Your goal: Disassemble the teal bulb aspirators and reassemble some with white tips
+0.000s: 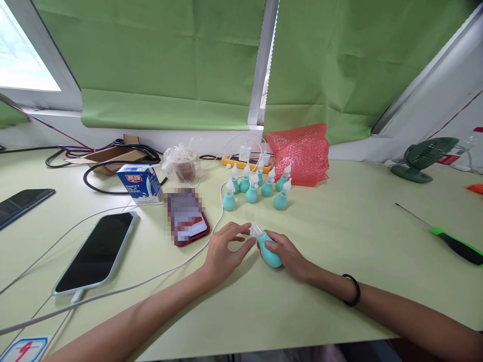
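My right hand [289,254] grips a teal rubber bulb [268,251] that lies on the pale green table [339,236], its clear tip [256,230] pointing up and left. My left hand [222,249] rests beside it with curled fingers, thumb and fingertips pinching at the clear tip. Behind them stand several more teal bulbs with white tips [252,188], upright in a cluster.
A red phone [186,216] and a larger phone on a white cable [96,251] lie left. A milk carton [140,183], a bagged cup [183,163], a cardboard tray [113,158], red bubble wrap [300,153], a power strip [245,161], a green-handled screwdriver [449,241] and a small fan [424,158] surround them.
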The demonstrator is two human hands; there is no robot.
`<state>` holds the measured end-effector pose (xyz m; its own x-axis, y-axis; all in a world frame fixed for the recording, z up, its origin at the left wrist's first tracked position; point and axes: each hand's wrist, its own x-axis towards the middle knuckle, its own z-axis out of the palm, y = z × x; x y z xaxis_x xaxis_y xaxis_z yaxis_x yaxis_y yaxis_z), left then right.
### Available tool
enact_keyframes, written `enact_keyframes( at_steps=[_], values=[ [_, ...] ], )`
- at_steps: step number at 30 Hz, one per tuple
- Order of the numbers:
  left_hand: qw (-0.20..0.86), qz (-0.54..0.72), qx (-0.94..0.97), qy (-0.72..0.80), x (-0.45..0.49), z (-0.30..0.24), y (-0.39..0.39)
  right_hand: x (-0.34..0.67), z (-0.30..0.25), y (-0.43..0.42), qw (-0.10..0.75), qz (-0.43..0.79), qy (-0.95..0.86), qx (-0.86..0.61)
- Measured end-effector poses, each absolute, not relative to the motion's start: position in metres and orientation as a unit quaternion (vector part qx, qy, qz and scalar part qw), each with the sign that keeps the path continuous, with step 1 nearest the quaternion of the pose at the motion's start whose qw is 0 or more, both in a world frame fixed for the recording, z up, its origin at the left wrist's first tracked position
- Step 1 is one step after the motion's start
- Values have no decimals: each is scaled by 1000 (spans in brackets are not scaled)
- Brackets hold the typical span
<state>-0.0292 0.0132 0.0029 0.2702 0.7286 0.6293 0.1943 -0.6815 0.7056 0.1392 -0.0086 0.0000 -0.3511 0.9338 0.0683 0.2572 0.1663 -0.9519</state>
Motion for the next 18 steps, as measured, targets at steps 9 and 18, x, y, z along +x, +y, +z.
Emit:
enact_keyframes(
  at_steps=[9, 18],
  values=[
    [173, 552, 767, 278, -28, -3, 16, 136, 3, -11, 346, 440, -695, -451],
    [272, 501, 736, 365, -29, 1, 12, 140, 0, -4, 435, 430, -620, -491]
  ],
)
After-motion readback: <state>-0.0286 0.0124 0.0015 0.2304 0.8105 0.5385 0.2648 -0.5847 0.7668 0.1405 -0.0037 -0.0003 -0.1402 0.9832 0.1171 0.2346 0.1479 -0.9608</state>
